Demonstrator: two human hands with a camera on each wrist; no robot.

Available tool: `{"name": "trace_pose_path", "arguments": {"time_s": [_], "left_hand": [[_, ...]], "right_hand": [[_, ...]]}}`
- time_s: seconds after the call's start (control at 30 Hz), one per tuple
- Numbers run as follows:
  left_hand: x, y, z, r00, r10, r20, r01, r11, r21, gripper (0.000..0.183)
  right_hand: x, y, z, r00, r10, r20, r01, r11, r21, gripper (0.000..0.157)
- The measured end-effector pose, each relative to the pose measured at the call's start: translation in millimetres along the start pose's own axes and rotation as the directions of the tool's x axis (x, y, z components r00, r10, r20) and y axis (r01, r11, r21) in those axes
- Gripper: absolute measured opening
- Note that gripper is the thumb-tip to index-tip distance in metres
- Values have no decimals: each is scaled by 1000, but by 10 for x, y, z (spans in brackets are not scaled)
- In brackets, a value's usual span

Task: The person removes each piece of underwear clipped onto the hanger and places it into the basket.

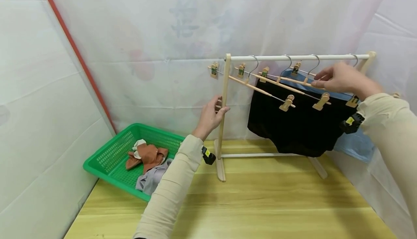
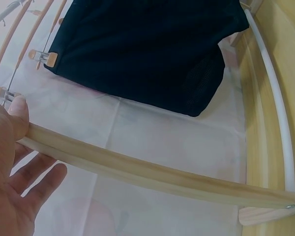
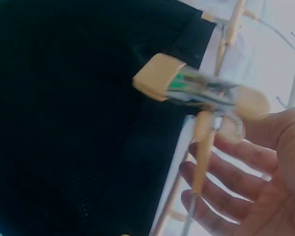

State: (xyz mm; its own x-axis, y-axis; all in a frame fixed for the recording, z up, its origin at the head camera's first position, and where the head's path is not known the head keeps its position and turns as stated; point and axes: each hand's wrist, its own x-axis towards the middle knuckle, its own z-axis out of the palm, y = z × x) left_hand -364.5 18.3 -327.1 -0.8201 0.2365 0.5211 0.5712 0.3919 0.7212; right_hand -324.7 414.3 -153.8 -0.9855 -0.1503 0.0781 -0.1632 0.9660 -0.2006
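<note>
My left hand [image 1: 211,116] holds the left wooden post [image 1: 224,98] of a small clothes rack, thumb in front and fingers behind. In the left wrist view, the thumb lies along that post [image 2: 152,167] with the fingers spread beneath. My right hand [image 1: 346,78] is at the hangers below the rail, its fingers loosely bent around a hanger bar [image 1: 294,81]. A wooden clip [image 3: 160,76] stands before that hand in the right wrist view. Black shorts [image 1: 293,127] hang from clips on one hanger. Two hangers nearer the front have bare clips [image 1: 287,103].
A light blue garment [image 1: 355,145] hangs behind the black shorts. Left of the rack, a green basket [image 1: 107,175] holds brown cloth [image 1: 150,156] and grey cloth [image 1: 153,177]. The rack's white rail [image 1: 299,57] carries the hangers above a wooden table [image 1: 254,203].
</note>
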Motion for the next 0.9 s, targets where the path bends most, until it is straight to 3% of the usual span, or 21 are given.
{"name": "trace_pose_path", "arguments": {"time_s": [0.23,0.47,0.9], "left_hand": [[-5,3,7,1000,-1,-21,1,1000,-9,41],[-13,-7,-4,1000,26,4,-26,1000,3,44],[-1,-24,22,999,31,-10,-30,999,13,40]], "right_hand": [[76,56,86,999,-9,47,8,1000,14,58],[95,74,152,998,-24,50,22,999,44,53],[108,81,190,999,-34,-6,34,996,78,42]]}}
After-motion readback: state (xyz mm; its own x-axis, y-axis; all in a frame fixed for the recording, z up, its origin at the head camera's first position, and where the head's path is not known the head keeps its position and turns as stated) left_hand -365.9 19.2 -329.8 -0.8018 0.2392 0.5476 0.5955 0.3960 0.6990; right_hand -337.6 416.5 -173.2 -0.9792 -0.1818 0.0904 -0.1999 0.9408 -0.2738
